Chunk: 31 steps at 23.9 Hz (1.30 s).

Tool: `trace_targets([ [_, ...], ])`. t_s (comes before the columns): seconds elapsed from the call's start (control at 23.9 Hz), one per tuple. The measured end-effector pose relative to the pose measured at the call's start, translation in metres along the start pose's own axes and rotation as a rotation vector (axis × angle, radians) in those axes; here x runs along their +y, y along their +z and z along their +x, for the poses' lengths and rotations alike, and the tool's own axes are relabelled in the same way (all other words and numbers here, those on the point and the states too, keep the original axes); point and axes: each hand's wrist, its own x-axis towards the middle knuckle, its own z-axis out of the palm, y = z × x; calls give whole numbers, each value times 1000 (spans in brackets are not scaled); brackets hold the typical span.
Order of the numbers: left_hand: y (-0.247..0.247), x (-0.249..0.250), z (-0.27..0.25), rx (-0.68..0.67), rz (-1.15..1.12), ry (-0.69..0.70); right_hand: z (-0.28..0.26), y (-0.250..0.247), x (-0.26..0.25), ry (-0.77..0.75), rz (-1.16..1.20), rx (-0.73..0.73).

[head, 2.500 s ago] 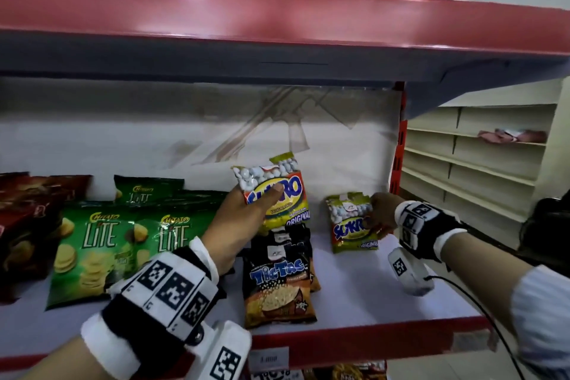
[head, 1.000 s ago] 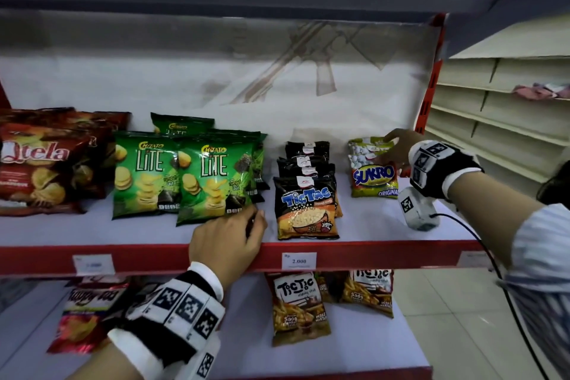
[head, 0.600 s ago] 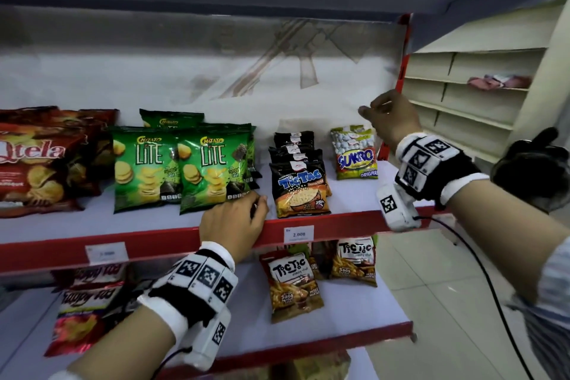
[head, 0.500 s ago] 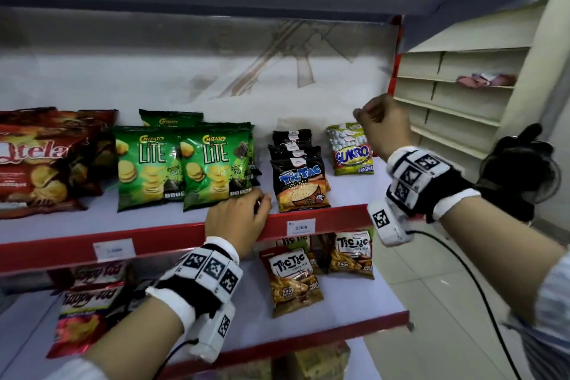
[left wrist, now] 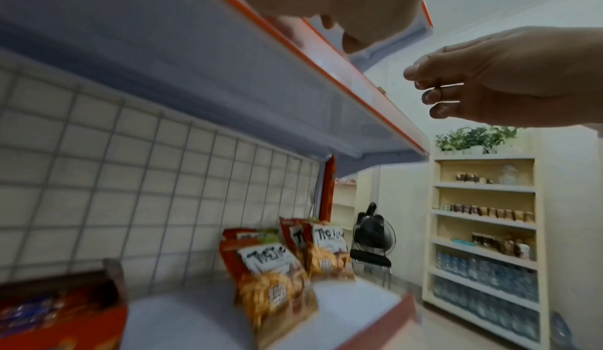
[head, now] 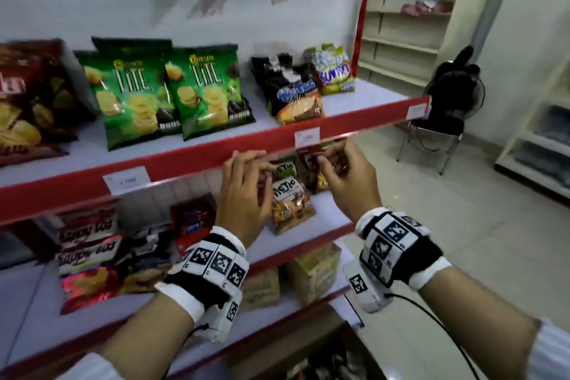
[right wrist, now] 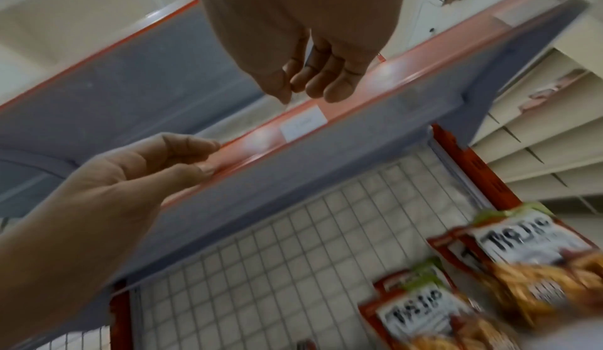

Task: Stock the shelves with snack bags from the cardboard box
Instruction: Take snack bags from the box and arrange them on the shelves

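**A:** Hands?

**B:** Both empty. The left hand (head: 243,191) is slack, with its fingertips resting on the red shelf edge (head: 185,160); the right wrist view shows the contact. The right hand (head: 348,176) hangs just beside that edge at 3 o'clock of the left, fingers loosely curled around nothing.

**A:** Stock?

**B:** On the upper shelf (head: 364,102), at 12 o'clock from the hands, are the green chip bags (head: 209,92), a black bag (head: 296,95) and, at its 1 o'clock, a peanut bag (head: 334,71). All are upright and leaning back. On the lower shelf (head: 327,219), right behind the hands, are orange snack bags (head: 291,197) in two short rows. Neither hand is touching any bag.

**A:** The cardboard box?

**B:** I can't make it out for certain. There's a blurred brown shape at 6 o'clock, low in the head view, but that's too soft to call.

**A:** Which step, then?

**B:** My reading is that it's between placements: nothing is carried, so a fetch is due. The shelves are part filled, with bare board at 3 o'clock on both levels.

**A:** What does the next move need?

**B:** Probably drop the hands toward 6 o'clock, find the box and take a bag by its top seam or its sides. The bags are puffy and slick, so a light pinch will do without squeezing. Then match it to its brand row and stand it face out, clear of the front bags so none tip.
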Motion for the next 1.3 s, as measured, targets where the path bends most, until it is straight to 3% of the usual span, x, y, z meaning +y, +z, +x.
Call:
trace_targets([
  [0.33, 61, -7, -146, -506, -188, -360, -114, 48, 89, 275, 12, -184],
  [0.54, 124, -19, -248, -740, -194, -718, -181, 71, 179, 499, -14, -284],
  [0.67, 163, -25, -320, -972, -147, -818, -233, 82, 238, 663, -69, -330],
  [0.75, 183, -27, -363, -1050, -133, -888, -270, 88, 269, 733, -114, -385],
  [0.92, 247, -44, -462, -1157, -195, -1023, -345, 115, 355, 813, -151, -372],
  [1.05, 278, -62, -501, -1180, -175, -1067, -364, 130, 392, 875, -95, -318],
  [1.09, 301, -69, -537, -1182, -162, -1088, -391, 146, 420, 870, -97, -332],
  [1.3, 385, -109, -619, -1136, -139, -1066, -456, 192, 524, 889, -106, -325],
])
